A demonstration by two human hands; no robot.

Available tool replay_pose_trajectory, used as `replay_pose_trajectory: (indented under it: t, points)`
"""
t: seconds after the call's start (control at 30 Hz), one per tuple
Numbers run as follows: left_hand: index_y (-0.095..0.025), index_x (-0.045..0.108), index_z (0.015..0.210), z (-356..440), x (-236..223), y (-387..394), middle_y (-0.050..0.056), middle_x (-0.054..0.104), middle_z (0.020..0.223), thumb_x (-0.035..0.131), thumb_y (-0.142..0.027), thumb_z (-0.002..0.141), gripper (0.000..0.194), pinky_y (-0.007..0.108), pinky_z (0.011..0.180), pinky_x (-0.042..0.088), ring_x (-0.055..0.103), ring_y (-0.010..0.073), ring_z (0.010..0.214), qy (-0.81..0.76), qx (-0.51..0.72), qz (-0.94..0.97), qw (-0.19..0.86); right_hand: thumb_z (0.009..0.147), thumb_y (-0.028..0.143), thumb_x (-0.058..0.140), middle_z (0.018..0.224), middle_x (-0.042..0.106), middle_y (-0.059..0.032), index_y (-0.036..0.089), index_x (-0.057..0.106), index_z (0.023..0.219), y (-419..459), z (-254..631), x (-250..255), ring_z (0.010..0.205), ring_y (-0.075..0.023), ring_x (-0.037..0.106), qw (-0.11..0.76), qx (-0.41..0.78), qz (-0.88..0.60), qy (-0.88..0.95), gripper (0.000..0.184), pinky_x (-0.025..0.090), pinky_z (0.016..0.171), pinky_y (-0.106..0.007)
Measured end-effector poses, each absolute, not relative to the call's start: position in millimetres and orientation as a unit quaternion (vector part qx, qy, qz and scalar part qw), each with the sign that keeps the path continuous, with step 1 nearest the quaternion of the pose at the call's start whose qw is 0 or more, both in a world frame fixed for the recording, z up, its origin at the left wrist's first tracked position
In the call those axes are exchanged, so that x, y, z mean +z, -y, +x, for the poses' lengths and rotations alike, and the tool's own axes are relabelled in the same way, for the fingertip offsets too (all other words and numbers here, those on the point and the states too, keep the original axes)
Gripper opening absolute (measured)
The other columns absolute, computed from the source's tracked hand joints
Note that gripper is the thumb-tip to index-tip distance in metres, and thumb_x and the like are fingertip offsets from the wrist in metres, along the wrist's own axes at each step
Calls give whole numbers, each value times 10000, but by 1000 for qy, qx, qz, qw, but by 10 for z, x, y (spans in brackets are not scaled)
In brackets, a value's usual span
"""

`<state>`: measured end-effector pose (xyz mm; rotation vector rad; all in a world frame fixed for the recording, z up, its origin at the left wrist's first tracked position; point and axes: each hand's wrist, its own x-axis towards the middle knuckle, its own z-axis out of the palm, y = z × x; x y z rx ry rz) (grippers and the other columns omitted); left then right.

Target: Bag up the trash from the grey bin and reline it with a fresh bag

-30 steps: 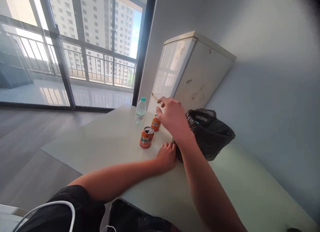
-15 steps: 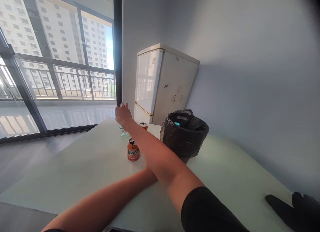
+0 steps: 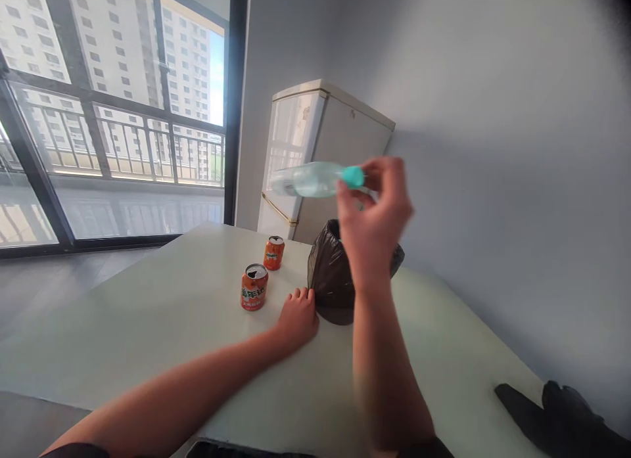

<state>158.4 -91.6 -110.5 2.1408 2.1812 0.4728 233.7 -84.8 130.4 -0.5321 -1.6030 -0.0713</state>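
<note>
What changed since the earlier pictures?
The right hand no longer shows its thin yellowish sticklike item; it has lifted the clear plastic teal-capped bottle rightward off the pale table, turned sideways. Unchanged: two orange metal cans standing; left hand beside the black bag-lined bin.

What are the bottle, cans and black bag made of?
Bottle: likely clear, smooth plastic; the body is see-through, though motion blurs it.
Cans: probably aluminium, glossy orange print; bare and silvery on top.
Black bag: seemingly thin, shiny plastic film; it's wrinkled.
</note>
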Motion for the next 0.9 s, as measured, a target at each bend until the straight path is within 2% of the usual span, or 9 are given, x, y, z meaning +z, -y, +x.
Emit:
replay_pose_trajectory:
  t: [0.13, 0.27, 0.37, 0.5, 0.6, 0.7, 0.77, 0.83, 0.9]
  points:
    - [-132, 616, 1144, 1598, -1173, 882, 168, 655, 1141, 547, -190, 862, 296, 426, 902, 478, 603, 321, 1093, -698, 175, 695, 3, 864, 138, 684, 1050, 684, -75, 243, 646, 1000, 891, 3093, 1461, 953, -241, 719, 772, -110, -219, 586, 176, 625, 722, -370]
    - [-142, 608, 1146, 1588, -1180, 880, 165, 661, 1131, 532, -190, 874, 286, 425, 897, 471, 604, 319, 1086, -700, 174, 693, 0, 796, 141, 710, 925, 715, -52, 257, 667, 917, 683, 3437, 1489, 804, -251, 728, 738, -156, -283, 592, 173, 577, 601, -351]
    - [-145, 604, 1161, 1579, -1176, 883, 159, 664, 1140, 520, -188, 877, 299, 425, 902, 471, 604, 316, 1092, -699, 176, 693, -6, 779, 152, 702, 881, 741, -34, 253, 666, 889, 461, 3490, 1441, 746, -229, 722, 645, -122, -358, 664, 153, 591, 722, -368]
    - [-137, 608, 1162, 1578, -1184, 885, 155, 671, 1136, 527, -200, 870, 310, 421, 892, 476, 610, 312, 1079, -700, 169, 694, -13, 783, 160, 686, 933, 774, -51, 245, 698, 904, 130, 3328, 1293, 846, -235, 723, 512, -61, -433, 740, 148, 561, 861, -373]
    - [-137, 610, 1166, 1580, -1184, 887, 150, 674, 1136, 522, -200, 875, 311, 419, 892, 477, 608, 309, 1079, -700, 163, 695, -14, 782, 165, 694, 925, 782, -71, 233, 751, 910, -95, 3174, 1143, 885, -237, 714, 407, -19, -478, 778, 156, 534, 853, -344]
    - [-133, 613, 1151, 1584, -1170, 894, 156, 670, 1132, 520, -196, 871, 302, 424, 879, 481, 609, 314, 1076, -698, 164, 697, -13, 817, 202, 688, 879, 783, -71, 243, 802, 870, -232, 3112, 1020, 854, -230, 710, 259, 32, -496, 829, 132, 502, 783, -314]
    - [-128, 613, 1143, 1588, -1158, 904, 163, 667, 1131, 521, -195, 867, 298, 428, 872, 482, 609, 320, 1075, -697, 167, 697, -11, 837, 203, 672, 861, 784, -70, 253, 820, 846, -252, 3106, 989, 829, -232, 705, 189, 32, -496, 847, 156, 481, 749, -315]
    - [-125, 613, 1143, 1591, -1148, 916, 166, 663, 1132, 525, -199, 867, 300, 432, 873, 484, 608, 323, 1072, -697, 170, 697, -6, 854, 186, 653, 876, 787, -75, 247, 827, 872, -201, 3082, 1014, 833, -237, 700, 221, -2, -496, 840, 185, 474, 755, -317]
    - [-120, 614, 1150, 1591, -1144, 928, 165, 660, 1132, 539, -211, 863, 310, 436, 877, 488, 607, 324, 1067, -695, 171, 698, 0, 881, 178, 627, 874, 780, -81, 221, 815, 908, -73, 3004, 1076, 824, -236, 691, 339, -58, -483, 805, 195, 478, 788, -324]
